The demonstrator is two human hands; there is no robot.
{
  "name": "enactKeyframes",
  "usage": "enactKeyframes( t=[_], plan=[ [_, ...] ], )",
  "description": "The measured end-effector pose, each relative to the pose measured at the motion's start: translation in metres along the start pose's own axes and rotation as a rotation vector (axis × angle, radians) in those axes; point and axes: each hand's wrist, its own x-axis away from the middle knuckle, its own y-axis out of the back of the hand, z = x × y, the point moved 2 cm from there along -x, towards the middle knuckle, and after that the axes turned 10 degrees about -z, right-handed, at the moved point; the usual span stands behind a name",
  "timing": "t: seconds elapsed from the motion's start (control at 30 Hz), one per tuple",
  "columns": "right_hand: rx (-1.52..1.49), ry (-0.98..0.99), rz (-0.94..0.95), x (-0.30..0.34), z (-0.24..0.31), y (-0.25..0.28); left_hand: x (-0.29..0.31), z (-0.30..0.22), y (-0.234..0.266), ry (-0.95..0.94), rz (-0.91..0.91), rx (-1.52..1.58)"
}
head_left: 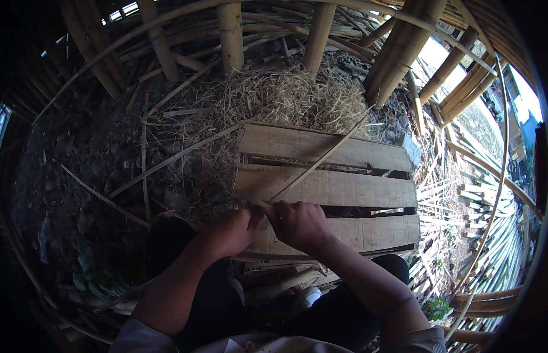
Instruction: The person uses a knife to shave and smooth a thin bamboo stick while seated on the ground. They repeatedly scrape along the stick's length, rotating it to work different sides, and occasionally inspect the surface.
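A long, thin bamboo strip [321, 159] slants over the slatted wooden bench [344, 185] from far right down to my hands. My left hand [231, 230] is closed at the strip's near end, by the bench's left edge. Close against it, my right hand [300, 225] is closed too, its knuckles up, over the nearest slats. A short, thin flat piece [250, 199] juts out leftward by the right hand's fingers; its kind cannot be made out. The fingers hide what lies between the two hands.
Dry shavings [286, 97] are heaped beyond the bench. Loose strips [180, 154] lie on dark ground to the left. Thick bamboo posts [230, 38] stand at the back. Many cut bamboo poles [492, 226] lie at the right. My knees flank the bench's near side.
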Motion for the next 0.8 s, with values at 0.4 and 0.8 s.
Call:
enactKeyframes(
  t=[0.4,0.8],
  plan=[
    [0.039,0.007,0.017,0.000,0.000,0.000,0.002,-0.012,0.010,0.063,0.091,0.110],
    [0.131,0.032,-0.054,-0.007,-0.032,0.000,0.007,-0.013,0.012,0.013,0.022,0.051]
  ],
)
